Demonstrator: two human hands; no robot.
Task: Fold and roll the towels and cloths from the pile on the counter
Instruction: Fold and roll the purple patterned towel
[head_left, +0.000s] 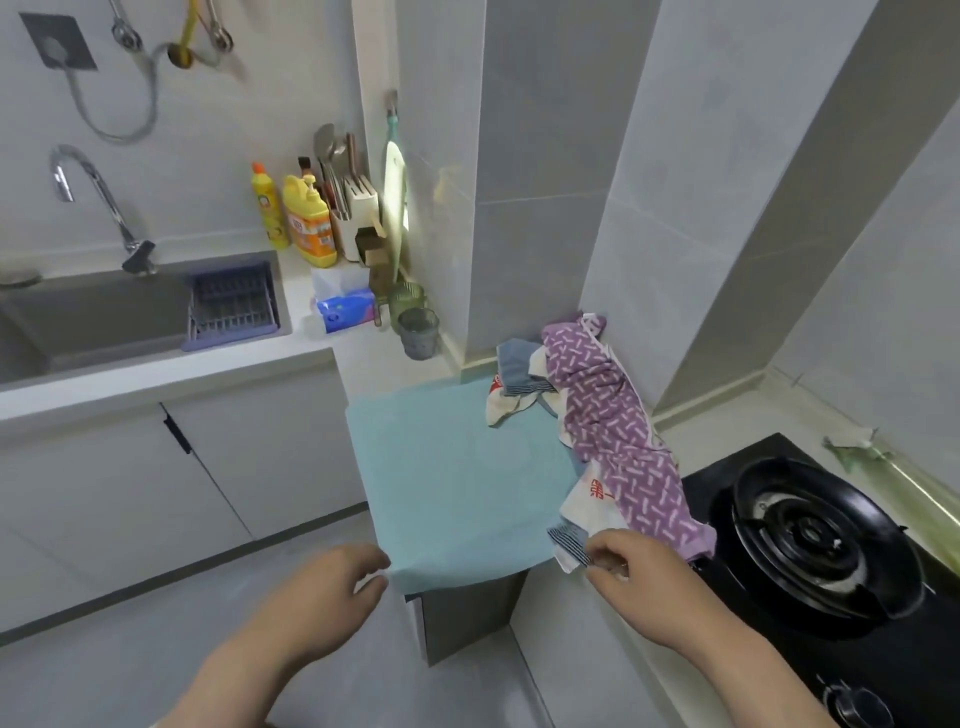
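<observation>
A teal cloth (462, 483) lies spread flat on the counter corner, its front edge hanging over the cabinet. My left hand (332, 582) is at its front left corner, thumb and fingers curled round the corner. A pile lies along the cloth's right side: a purple patterned cloth (618, 441), a white cloth with red characters and a blue striped border (587, 499), and a blue cloth (517, 364) at the back. My right hand (639, 571) pinches the striped border of the white cloth at the front.
A black gas hob (810, 535) sits right of the pile. Behind the cloth stand two glass cups (418, 332), a tissue pack (345, 309), detergent bottles (309, 223) and a knife block. A sink (93, 317) with tap is at the left. A wall pillar (545, 182) backs the pile.
</observation>
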